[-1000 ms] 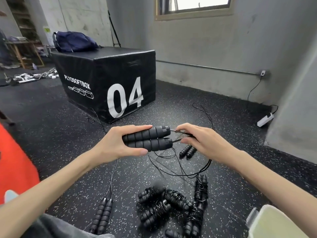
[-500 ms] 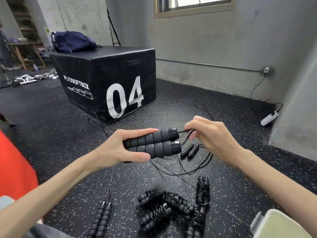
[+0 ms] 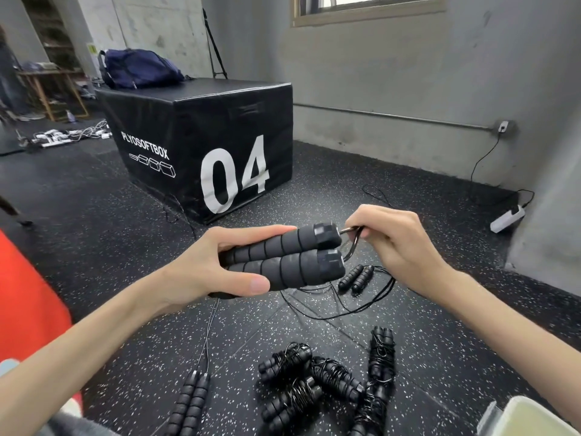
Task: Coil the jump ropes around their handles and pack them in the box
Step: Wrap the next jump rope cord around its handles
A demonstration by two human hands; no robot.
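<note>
My left hand [image 3: 207, 269] grips two black foam handles [image 3: 283, 259] of a jump rope, held side by side and pointing right. My right hand [image 3: 396, 247] pinches the thin black rope [image 3: 350, 247] right at the handles' capped ends. The rest of that rope hangs down in loose loops [image 3: 355, 306] onto the floor. Several coiled ropes [image 3: 327, 382] lie in a pile on the floor below my hands. An uncoiled pair of handles [image 3: 188, 404] lies at the lower left, another pair [image 3: 356, 276] just under my right hand. The box's pale corner [image 3: 534, 420] shows at the bottom right.
A black plyo box marked 04 [image 3: 201, 152] stands ahead on the speckled rubber floor, with a blue bag [image 3: 138, 69] on top. A red pad [image 3: 28, 297] is at my left. A white power strip [image 3: 507, 218] lies by the right wall.
Both hands have risen closer to the camera with the handles. My right hand has slid in along the rope to pinch it right at the handle ends.
</note>
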